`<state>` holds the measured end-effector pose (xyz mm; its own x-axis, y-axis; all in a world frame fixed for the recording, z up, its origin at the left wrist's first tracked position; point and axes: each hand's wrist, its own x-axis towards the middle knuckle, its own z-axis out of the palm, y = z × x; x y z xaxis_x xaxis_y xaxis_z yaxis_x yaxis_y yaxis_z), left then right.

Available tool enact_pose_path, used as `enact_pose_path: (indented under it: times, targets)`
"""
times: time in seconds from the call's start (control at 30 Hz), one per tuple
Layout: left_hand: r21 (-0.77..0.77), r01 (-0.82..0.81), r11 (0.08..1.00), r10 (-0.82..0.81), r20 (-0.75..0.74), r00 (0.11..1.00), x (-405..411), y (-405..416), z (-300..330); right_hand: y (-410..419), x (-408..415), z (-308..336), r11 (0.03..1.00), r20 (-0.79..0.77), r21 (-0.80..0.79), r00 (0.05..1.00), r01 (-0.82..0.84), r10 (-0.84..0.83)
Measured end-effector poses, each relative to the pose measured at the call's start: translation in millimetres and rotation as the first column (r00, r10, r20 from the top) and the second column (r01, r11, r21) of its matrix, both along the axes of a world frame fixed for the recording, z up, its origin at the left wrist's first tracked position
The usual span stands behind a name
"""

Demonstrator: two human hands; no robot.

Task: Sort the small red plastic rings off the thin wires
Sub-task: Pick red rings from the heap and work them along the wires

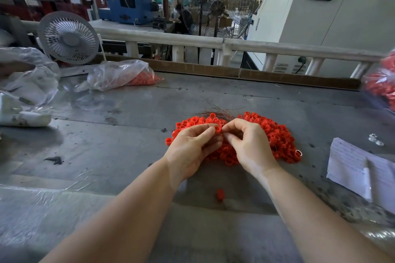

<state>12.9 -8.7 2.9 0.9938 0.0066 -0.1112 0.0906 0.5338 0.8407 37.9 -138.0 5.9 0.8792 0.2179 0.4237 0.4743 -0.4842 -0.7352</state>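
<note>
A heap of small red plastic rings [275, 134] lies on the grey table [119, 134] in front of me. A bundle of thin brown wires [220, 112] fans out at the heap's far edge. My left hand [192, 147] pinches one red ring [217, 129] between thumb and fingers above the heap. My right hand [248, 143] meets it fingertip to fingertip, its fingers curled and pinching at the same spot; whether it holds a wire or the ring is hidden. One loose red ring [219, 194] lies alone between my forearms.
A clear bag with red rings [128, 74] lies at the back left beside crumpled plastic [27, 79] and a small grey fan [68, 37]. Another bag of rings [382, 85] sits at the right edge. Folded paper [361, 168] lies at the right. A rail borders the table's far side.
</note>
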Motion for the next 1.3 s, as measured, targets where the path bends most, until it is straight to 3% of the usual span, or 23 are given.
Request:
enact_pose_path:
  times: [0.2,0.67,0.93,1.3]
  targets:
    - [-0.041,-0.029,0.999,0.03,0.032,0.999,-3.1,-2.4,-5.0,2.0,-4.1,-10.9,0.984,-0.004,0.171,0.999,0.041,-0.041]
    - [-0.101,-0.004,0.995,0.008,0.039,0.999,-7.0,-4.8,-3.9,-0.5,-3.4,-14.4,0.943,-0.181,0.321,0.983,0.089,-0.032]
    - [-0.168,-0.01,0.986,0.016,0.034,0.999,-8.0,-5.1,-3.1,0.1,-6.0,-13.9,0.942,-0.177,0.324,0.984,0.087,-0.03]
    - [-0.17,-0.049,0.984,0.054,0.027,0.998,-10.5,-3.3,-3.1,0.7,-12.2,-12.1,0.989,-0.039,0.146,0.999,0.009,-0.003]
